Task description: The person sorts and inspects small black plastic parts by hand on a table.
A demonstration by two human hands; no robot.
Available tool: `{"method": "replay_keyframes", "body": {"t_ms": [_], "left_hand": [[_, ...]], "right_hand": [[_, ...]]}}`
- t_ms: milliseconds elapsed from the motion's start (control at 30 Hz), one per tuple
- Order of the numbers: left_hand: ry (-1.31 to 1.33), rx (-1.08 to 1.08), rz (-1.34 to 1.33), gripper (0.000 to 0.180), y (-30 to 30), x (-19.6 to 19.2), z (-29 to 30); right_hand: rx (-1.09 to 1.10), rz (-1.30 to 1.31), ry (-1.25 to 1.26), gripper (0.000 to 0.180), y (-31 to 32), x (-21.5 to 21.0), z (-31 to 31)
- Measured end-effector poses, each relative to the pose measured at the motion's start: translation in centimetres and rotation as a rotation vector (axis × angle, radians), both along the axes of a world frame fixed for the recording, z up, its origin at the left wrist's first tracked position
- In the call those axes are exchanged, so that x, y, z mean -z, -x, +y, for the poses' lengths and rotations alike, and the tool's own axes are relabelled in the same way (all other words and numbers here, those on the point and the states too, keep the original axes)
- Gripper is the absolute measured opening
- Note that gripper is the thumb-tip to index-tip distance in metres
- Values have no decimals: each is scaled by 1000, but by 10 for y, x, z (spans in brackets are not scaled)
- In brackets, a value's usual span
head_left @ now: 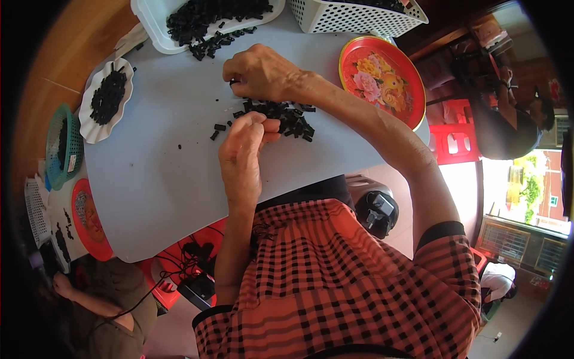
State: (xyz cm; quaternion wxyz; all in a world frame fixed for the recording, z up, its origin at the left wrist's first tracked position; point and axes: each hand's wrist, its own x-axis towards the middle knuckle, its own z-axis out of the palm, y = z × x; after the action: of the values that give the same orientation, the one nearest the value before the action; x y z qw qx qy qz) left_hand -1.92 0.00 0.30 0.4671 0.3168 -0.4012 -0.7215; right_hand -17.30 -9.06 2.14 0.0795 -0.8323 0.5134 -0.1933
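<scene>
A loose pile of short black tubular pieces (293, 121) lies on the grey-blue table (161, 197) in front of me. My left hand (242, 152) is at the near left edge of this pile, its fingers bent and pressed together; what they hold, if anything, is hidden. Farther out, beyond the pile, my right hand (260, 73) is closed, with a small dark piece showing between its thumb and fingers. A few single pieces (219, 127) lie just left of my left hand.
At the far side stand a white tray (160, 42) heaped with black pieces and a white perforated basket (335, 19). A red flowered tray (357, 54) sits at right. To the left are a white scalloped dish (89, 133), a green basket (73, 140) and a seated person (128, 299).
</scene>
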Motion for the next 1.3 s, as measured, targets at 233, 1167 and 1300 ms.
{"method": "replay_keyframes", "body": {"t_ms": [233,1167,1300], "left_hand": [[138,-78,-163,35,5,-7,-1],[231,-7,-296,28,13,-1,7],[218,-25,-313,28,14,-3,7]], "right_hand": [[167,-912,-342,15,8,-19,66],[345,-133,40,2,137,0,151],[387,-228,41,6,139,-15,151]]}}
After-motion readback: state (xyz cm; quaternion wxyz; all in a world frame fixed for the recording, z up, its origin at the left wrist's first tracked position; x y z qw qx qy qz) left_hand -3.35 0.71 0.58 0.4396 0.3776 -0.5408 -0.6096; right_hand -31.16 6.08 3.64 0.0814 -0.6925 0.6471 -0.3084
